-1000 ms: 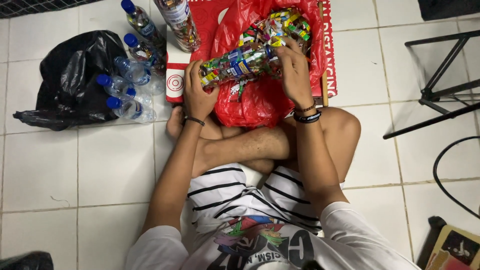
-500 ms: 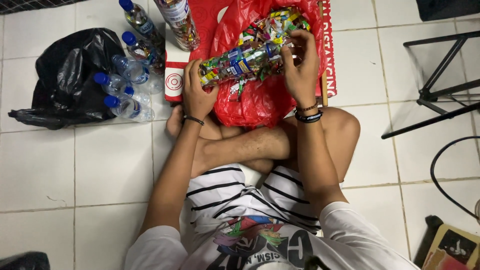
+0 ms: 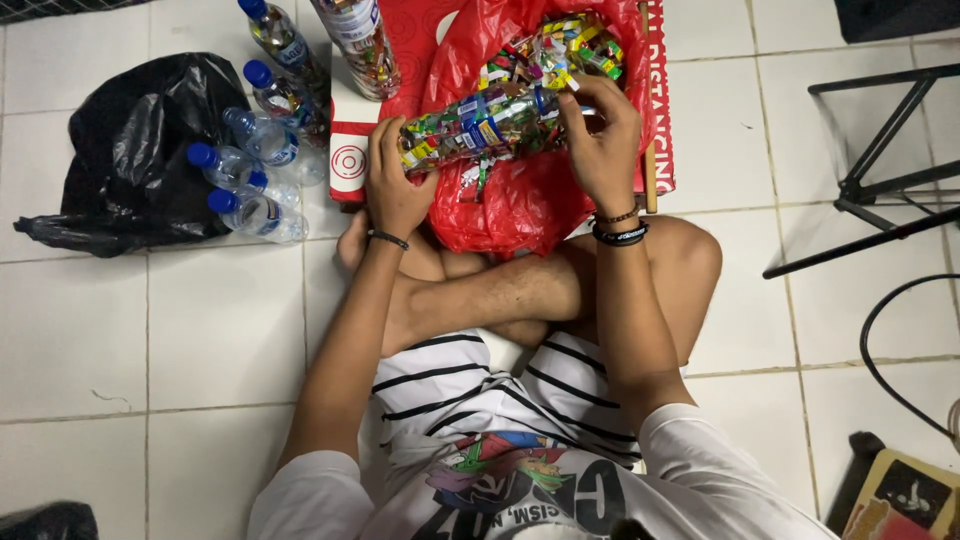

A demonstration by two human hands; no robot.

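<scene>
I sit cross-legged on a white tiled floor. My left hand [image 3: 392, 180] grips the base end of a clear plastic bottle [image 3: 480, 125] lying sideways and stuffed with colourful wrapper scraps. My right hand [image 3: 600, 135] is closed around its neck end, fingers at the mouth. Under the bottle lies an open red plastic bag [image 3: 520, 200] holding a heap of colourful wrapper scraps [image 3: 560, 45], resting on a red and white board [image 3: 350, 160].
Several blue-capped plastic bottles [image 3: 255, 170] lie to the left beside a black plastic bag [image 3: 130, 150]. Another stuffed bottle [image 3: 358, 40] stands at the top. A black metal stand [image 3: 880, 170] and a black cable [image 3: 890, 350] are to the right.
The view has shifted slightly. My right hand has moved at the bottle's mouth end, and both hands still hold the bottle over the red bag.
</scene>
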